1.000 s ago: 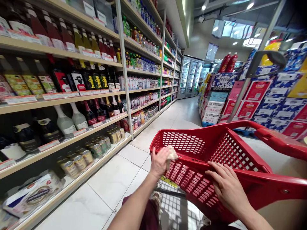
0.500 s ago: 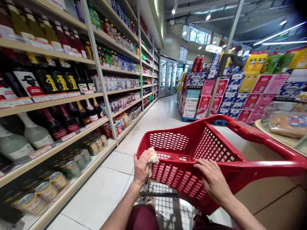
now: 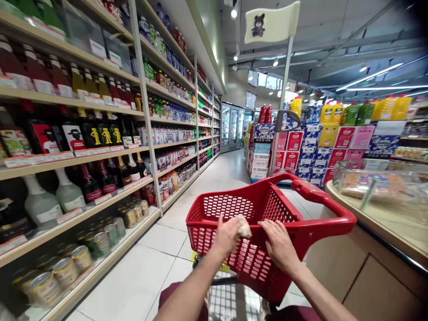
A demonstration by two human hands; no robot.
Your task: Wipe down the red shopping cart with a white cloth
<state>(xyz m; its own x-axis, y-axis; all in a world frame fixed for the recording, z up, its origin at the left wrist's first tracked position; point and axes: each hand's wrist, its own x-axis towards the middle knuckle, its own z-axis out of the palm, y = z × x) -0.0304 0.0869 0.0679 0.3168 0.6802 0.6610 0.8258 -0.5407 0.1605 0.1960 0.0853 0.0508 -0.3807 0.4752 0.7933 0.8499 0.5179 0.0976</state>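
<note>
A red plastic shopping basket [image 3: 234, 208] on a trolley stands in front of me in a supermarket aisle. My left hand [image 3: 226, 235] is closed on a crumpled pale cloth [image 3: 243, 226] and presses it against the basket's near rim. My right hand [image 3: 279, 245] lies flat on the same rim just to the right, fingers stretched out, holding nothing. The basket's red handle [image 3: 323, 198] curves up at the right. I see nothing inside the basket.
Long shelves of bottles [image 3: 96, 133] and cans [image 3: 100, 236] run along the left. A counter with a glass food case [image 3: 377, 187] stands close on the right. Stacked cartons [image 3: 301, 147] and drink fridges [image 3: 232, 127] lie ahead. A pole carries a bear sign [image 3: 271, 22].
My left hand with the cloth slid right along the rim, toward my right hand. The view swung, and the basket now sits more centred and level.
</note>
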